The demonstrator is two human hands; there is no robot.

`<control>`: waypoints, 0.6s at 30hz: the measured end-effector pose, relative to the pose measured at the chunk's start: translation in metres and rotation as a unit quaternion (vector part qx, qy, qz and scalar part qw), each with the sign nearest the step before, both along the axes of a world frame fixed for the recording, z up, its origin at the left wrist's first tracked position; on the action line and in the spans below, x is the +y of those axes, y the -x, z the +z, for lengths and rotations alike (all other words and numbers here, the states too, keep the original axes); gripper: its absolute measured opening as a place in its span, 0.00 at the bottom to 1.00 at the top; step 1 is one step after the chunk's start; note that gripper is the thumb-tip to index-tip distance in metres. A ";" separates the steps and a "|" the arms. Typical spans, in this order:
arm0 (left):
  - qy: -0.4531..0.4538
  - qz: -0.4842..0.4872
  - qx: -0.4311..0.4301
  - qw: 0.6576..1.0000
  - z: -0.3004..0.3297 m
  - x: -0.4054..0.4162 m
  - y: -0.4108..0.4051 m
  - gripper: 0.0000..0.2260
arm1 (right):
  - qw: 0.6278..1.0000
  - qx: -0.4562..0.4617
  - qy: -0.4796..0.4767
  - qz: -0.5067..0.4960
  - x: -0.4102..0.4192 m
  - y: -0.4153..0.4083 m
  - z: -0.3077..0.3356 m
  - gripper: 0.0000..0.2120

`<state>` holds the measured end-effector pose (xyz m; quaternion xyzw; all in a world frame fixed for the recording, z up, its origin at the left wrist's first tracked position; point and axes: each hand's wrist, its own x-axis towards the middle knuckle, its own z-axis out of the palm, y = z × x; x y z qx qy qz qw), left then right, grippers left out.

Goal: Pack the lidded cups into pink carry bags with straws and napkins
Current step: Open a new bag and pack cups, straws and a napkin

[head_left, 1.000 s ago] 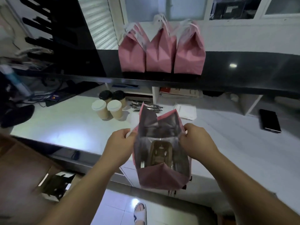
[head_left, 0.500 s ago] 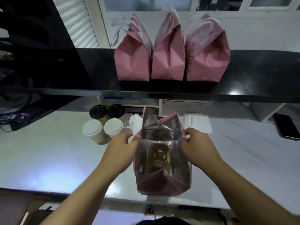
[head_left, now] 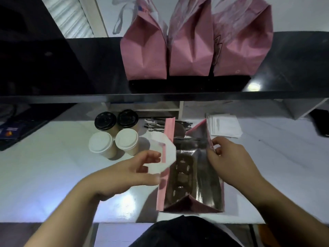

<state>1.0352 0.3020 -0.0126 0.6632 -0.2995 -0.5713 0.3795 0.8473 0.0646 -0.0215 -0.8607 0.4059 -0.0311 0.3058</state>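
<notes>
Right hand pinches the open pink bag's right rim on the tabletop; left hand hovers released beside its white handle. A brown cup carrier lies inside. Four lidded cups stand left; three packed bags line the shelf.

The open carry bag on the white counter is pink outside and shiny silver inside, with a brown cup holder at its bottom and a white handle. Three other bags on the black shelf are the same pink. Two cups have white lids, two cups have black lids, and the napkins are white.
</notes>
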 end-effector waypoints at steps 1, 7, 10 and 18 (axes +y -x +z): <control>-0.020 -0.033 0.003 0.999 0.004 0.007 -0.012 0.33 | 1.000 -0.002 -0.001 -0.001 0.000 -0.001 0.000 0.12; -0.142 0.100 -0.428 0.887 -0.034 -0.013 -0.069 0.22 | 1.000 -0.003 -0.003 0.002 0.002 -0.008 -0.001 0.11; -0.176 0.054 -0.568 0.802 -0.069 -0.028 -0.079 0.30 | 1.000 0.002 0.002 0.004 0.002 -0.009 0.001 0.11; -0.226 0.033 -0.604 0.764 -0.109 -0.040 -0.092 0.32 | 1.000 0.011 0.015 0.013 0.004 -0.010 -0.003 0.12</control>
